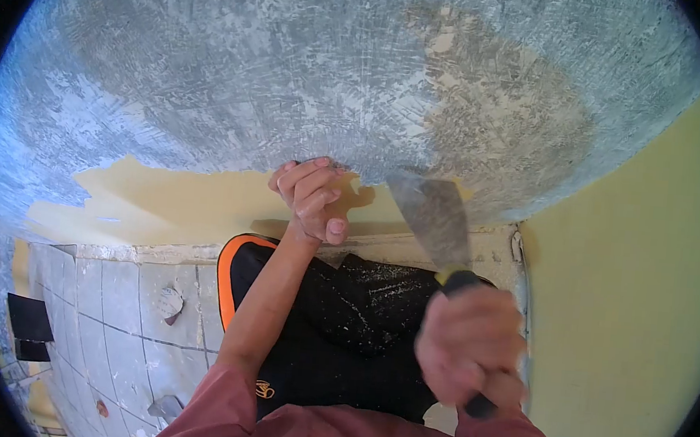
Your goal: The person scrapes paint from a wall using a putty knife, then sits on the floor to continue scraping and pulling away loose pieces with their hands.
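My right hand [472, 335] is wrapped round the dark handle of a putty knife [436, 217]; the hand is blurred by motion. The knife's wide metal blade points up at the wall, its edge by the lower border of the grey, scratched coating [360, 96]. Close to that same border, to the left of the blade, my left hand [312, 195] has its fingers curled in and its thumb lower down. Whatever those fingers hold, if anything, does not show. Bare yellow wall [179, 201] appears below the ragged coating edge.
Pale crumbs lie on my black trousers [360, 301]. Grey floor tiles [113, 298] stretch left, with a whitish flake [170, 303] and other scraps on them. A black square object [30, 318] sits far left. At right rises a yellow-green side wall [624, 281].
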